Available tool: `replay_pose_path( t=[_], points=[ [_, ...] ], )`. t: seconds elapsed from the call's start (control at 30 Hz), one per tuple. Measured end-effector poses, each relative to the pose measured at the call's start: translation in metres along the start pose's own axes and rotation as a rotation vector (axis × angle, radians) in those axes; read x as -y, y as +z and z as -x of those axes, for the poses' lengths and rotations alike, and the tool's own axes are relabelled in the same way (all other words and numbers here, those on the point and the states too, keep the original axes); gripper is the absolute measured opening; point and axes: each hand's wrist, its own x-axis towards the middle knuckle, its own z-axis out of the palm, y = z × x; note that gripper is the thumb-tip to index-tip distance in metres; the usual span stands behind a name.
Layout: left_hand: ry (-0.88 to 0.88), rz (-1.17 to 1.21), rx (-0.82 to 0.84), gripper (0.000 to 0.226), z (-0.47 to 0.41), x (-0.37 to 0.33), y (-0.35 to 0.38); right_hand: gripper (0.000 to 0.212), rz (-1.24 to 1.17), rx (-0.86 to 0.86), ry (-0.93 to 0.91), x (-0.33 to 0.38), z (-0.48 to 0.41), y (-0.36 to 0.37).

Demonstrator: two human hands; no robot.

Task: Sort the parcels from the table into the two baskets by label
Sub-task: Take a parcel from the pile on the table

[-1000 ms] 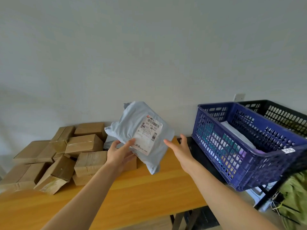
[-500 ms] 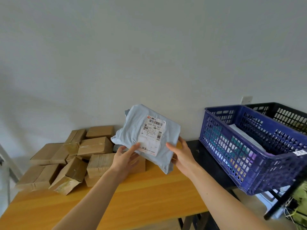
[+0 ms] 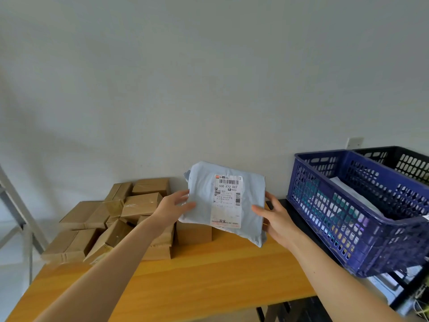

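head view: left hand (image 3: 173,208) and right hand (image 3: 277,220) pinch opposite edges of the parcel (image 3: 201,203), thumbs in front, above the table (image 3: 209,287), near the blue basket (image 3: 336,213).

Soft, even daylight; mild blur, wide-angle bending at edges.

Pale-blue parcel (image 3: 202,201), brown boxes (image 3: 141,204) — blue basket (image 3: 337,206), black basket (image 3: 409,162)

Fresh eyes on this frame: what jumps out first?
A pale blue mailer bag is held mid-frame between the left hand and right hand, its white shipping label facing the camera. To its right sits a blue basket with a black basket beyond it; to its left, brown cardboard boxes are heaped on the wooden table.
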Motion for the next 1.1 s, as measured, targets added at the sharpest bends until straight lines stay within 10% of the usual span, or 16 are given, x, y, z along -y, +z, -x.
replay_pose_path(
  t=[1.1],
  points=[
    [0.098,0.006,0.310,0.054,-0.031,-0.073,0.177,0.039,0.196,-0.393,-0.166,0.048,0.074,-0.159]
  ],
)
